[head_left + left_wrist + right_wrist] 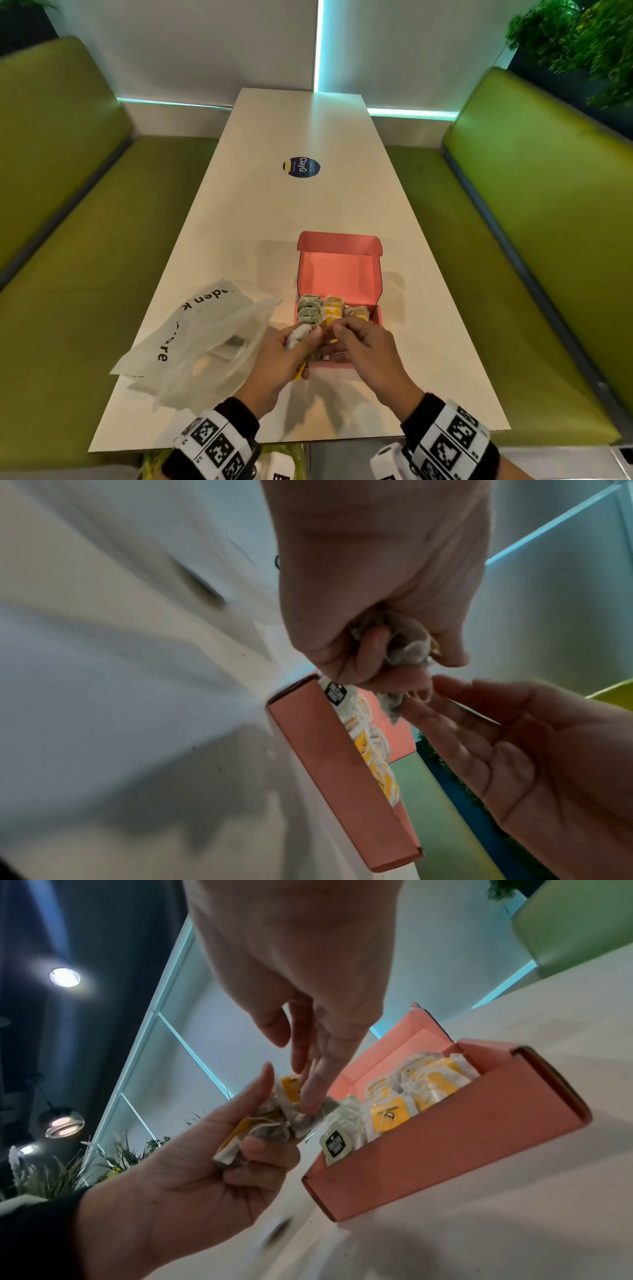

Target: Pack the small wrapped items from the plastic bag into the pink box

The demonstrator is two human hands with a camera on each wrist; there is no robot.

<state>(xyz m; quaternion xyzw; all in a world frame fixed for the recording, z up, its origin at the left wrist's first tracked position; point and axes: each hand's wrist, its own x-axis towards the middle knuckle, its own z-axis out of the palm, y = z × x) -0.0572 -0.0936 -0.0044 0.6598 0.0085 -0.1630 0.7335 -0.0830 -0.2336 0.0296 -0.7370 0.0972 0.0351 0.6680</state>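
The pink box (339,270) stands open on the white table, its lid upright. Rows of small wrapped items (329,310) with green and yellow labels fill its near part. My left hand (298,342) hovers at the box's near left corner and grips a bunch of wrapped items (301,337). In the right wrist view this bunch (274,1123) is crumpled in the left hand (260,1123), next to the box (445,1150). My right hand (298,1069) touches one yellow-labelled item in the bunch with straight fingers, thumb apart. The plastic bag (205,339) lies left of the box.
A round dark sticker (301,167) sits mid-table beyond the box. Green benches (513,274) run along both long sides. The table's near edge (274,442) is just under my wrists. A plant (582,41) stands at the far right.
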